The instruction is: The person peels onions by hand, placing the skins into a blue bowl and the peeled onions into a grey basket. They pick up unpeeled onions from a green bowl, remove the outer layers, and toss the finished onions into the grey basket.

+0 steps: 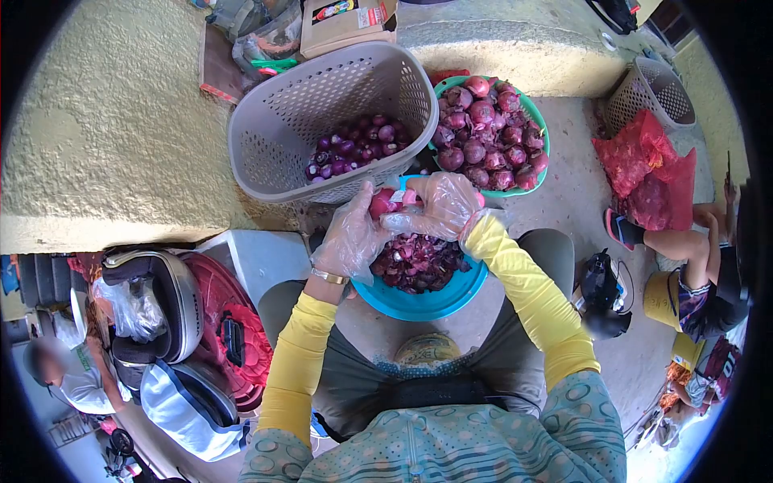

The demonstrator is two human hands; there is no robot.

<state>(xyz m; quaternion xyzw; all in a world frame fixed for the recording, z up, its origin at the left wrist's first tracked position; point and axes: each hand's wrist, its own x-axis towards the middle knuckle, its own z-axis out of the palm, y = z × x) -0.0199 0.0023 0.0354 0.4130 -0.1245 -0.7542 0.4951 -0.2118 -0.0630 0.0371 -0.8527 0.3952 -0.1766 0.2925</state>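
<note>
My left hand, in a clear plastic glove, is closed around a red onion. My right hand, gloved the same way, is closed on what looks like a small knife with a pink handle, mostly hidden by the fingers. Both hands meet over a blue basin heaped with dark red onion skins. Beyond them, a grey perforated basket holds peeled purple onions. To its right, unpeeled red onions fill a green basket.
A cardboard box sits on the ledge behind the basket. Red mesh sacks and another grey basket stand at right. A seated person's leg shows there. Helmets lie at left, near another person.
</note>
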